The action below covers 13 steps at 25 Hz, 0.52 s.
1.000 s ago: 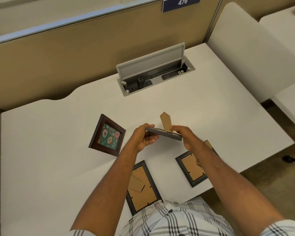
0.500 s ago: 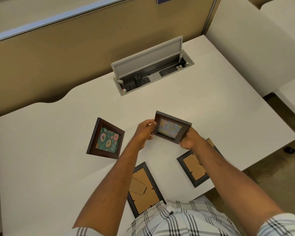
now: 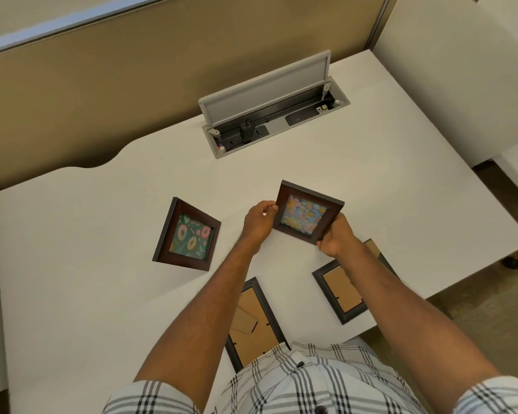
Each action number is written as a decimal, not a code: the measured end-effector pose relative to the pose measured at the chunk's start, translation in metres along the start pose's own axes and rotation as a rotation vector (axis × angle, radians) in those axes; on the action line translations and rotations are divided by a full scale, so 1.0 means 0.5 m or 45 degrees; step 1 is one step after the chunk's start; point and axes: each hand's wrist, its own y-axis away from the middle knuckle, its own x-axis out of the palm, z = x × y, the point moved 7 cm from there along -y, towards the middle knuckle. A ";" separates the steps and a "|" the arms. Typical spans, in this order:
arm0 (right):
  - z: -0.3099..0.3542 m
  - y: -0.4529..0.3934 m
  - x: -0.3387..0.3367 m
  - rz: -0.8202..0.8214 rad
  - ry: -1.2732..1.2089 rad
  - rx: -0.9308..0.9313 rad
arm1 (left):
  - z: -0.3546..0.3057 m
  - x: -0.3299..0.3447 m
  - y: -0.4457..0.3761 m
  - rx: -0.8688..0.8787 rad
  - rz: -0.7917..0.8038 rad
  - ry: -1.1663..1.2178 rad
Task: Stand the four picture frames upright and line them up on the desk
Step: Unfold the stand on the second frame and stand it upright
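You are looking down on a white desk (image 3: 102, 294) with a smooth matt top and a curved cut-out in its far left edge. Set into it near the far edge is a grey cable box with its hinged lid raised (image 3: 269, 106). Nearer you from that box and to its left, a dark brown wooden frame with a doughnut print (image 3: 187, 234) rests on the desk. Nearer still, two dark frames lie face down, cardboard backs up: one (image 3: 253, 321) at your shirt, one (image 3: 340, 289) to the box's right side.
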 end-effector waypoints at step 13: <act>-0.296 0.113 -0.034 0.020 0.812 -0.281 | 0.240 -0.137 0.268 -0.091 -0.665 -0.077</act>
